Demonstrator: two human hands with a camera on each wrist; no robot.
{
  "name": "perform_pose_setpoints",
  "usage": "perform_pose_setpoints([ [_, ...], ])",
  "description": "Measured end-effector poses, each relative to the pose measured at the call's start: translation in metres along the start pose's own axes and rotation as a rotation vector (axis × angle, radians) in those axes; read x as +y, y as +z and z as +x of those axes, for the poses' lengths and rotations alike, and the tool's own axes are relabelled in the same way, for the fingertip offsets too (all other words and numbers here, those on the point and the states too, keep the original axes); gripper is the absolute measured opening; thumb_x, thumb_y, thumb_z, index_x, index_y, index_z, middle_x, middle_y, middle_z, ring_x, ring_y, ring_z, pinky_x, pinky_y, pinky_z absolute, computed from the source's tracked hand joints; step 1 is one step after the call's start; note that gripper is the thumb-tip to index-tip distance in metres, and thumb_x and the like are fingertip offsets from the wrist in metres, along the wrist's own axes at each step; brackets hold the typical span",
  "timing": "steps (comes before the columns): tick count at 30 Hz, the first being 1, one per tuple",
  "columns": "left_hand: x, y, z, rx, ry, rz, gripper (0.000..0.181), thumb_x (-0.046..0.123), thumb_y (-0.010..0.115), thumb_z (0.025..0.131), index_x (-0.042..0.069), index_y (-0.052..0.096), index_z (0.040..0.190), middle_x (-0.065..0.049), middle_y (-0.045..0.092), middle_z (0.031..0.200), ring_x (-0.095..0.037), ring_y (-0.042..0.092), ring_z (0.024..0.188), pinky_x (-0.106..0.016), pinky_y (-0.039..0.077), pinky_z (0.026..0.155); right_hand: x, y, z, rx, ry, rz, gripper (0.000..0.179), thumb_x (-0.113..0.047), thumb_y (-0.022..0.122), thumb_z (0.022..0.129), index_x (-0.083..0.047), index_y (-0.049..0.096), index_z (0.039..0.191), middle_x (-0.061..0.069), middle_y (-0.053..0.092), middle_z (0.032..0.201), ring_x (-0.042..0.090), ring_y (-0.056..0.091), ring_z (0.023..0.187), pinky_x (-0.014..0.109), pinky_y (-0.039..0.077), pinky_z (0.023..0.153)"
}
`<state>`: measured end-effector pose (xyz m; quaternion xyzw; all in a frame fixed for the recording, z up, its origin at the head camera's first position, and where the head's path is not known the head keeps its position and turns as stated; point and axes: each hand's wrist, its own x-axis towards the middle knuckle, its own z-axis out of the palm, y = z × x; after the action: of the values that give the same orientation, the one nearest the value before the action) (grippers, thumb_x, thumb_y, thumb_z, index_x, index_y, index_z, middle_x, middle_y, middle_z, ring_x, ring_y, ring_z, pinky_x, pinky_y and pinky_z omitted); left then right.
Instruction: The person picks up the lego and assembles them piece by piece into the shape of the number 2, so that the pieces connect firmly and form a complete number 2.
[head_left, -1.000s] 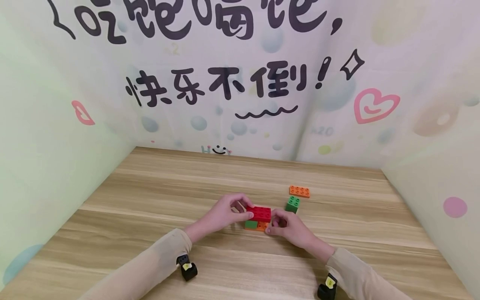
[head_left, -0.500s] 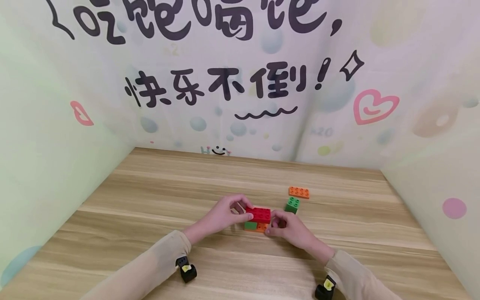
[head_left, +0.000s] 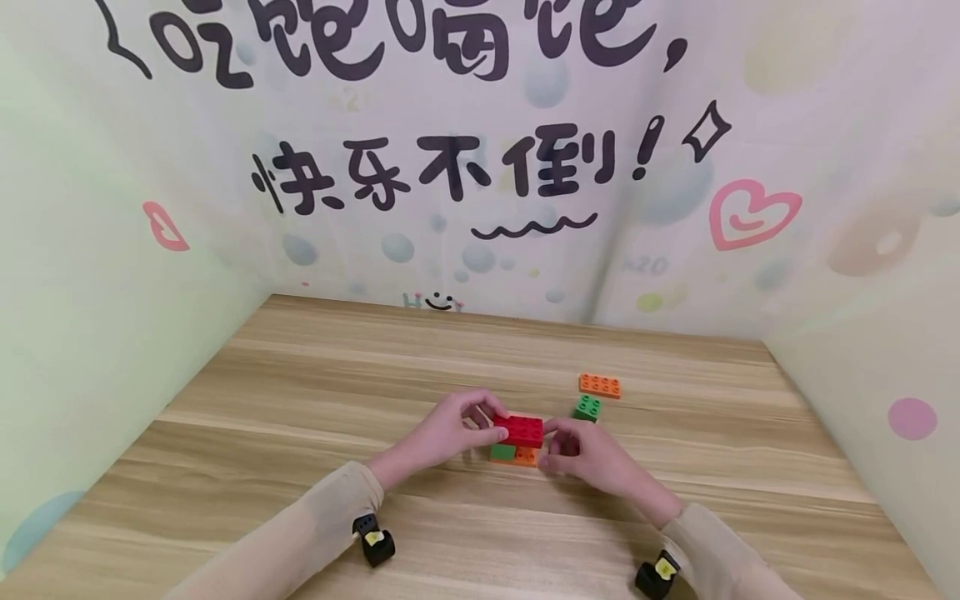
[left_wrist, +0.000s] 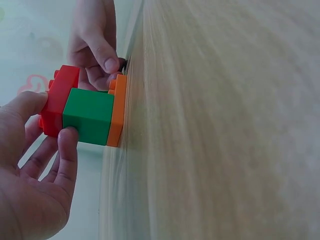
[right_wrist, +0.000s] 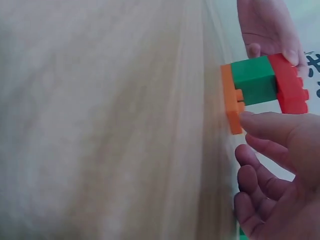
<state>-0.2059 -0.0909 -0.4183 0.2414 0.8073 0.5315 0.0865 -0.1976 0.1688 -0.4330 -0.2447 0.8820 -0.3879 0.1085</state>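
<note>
Pinches red brick (head_left: 523, 432) atop green block (left_wrist: 89, 116) with left hand (head_left: 453, 427); curls right hand (head_left: 594, 458) loosely, empty, near the block. Could tilt the brick by pressing its unsupported end.

One red toy brick (head_left: 523, 432), two green toy bricks (head_left: 588, 408) and two orange toy bricks (head_left: 600, 386) make five in all. There are two hands (head_left: 450, 427), two sleeves (head_left: 315, 512), two black wrist devices (head_left: 377, 547), two rows of large black lettering (head_left: 455, 171) and one bench (head_left: 300, 400).
</note>
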Motion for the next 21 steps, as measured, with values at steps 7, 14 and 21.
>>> perform_pose_setpoints([
  [7,-0.001,0.0,0.0,0.002,-0.003,0.016,0.018,0.016,0.075,0.088,0.012,0.069,0.104,-0.01,0.07,0.103,-0.014,0.065,0.08,-0.022,0.054,0.066,-0.007,-0.015,-0.005,0.073,-0.039,-0.1,0.032,-0.013,0.072,0.089,-0.009,0.065,0.12,-0.002,0.064,0.084,0.006,0.055,0.069,0.02,0.05,0.061],
  [14,-0.002,0.001,0.0,0.011,0.0,-0.002,0.019,0.014,0.076,0.087,0.011,0.069,0.104,-0.01,0.069,0.103,-0.014,0.064,0.08,-0.02,0.054,0.066,-0.014,-0.036,-0.006,0.234,-0.093,-0.157,0.033,-0.004,0.075,0.084,-0.01,0.067,0.115,0.001,0.065,0.083,0.005,0.054,0.069,0.021,0.049,0.06],
  [21,-0.003,0.001,0.0,0.006,0.0,0.006,0.02,0.016,0.076,0.087,0.013,0.068,0.105,-0.009,0.069,0.102,-0.014,0.064,0.08,-0.021,0.055,0.068,-0.009,-0.044,-0.007,0.349,-0.082,-0.23,0.034,-0.007,0.076,0.084,-0.013,0.069,0.117,0.007,0.067,0.105,0.022,0.057,0.092,0.035,0.051,0.077],
])
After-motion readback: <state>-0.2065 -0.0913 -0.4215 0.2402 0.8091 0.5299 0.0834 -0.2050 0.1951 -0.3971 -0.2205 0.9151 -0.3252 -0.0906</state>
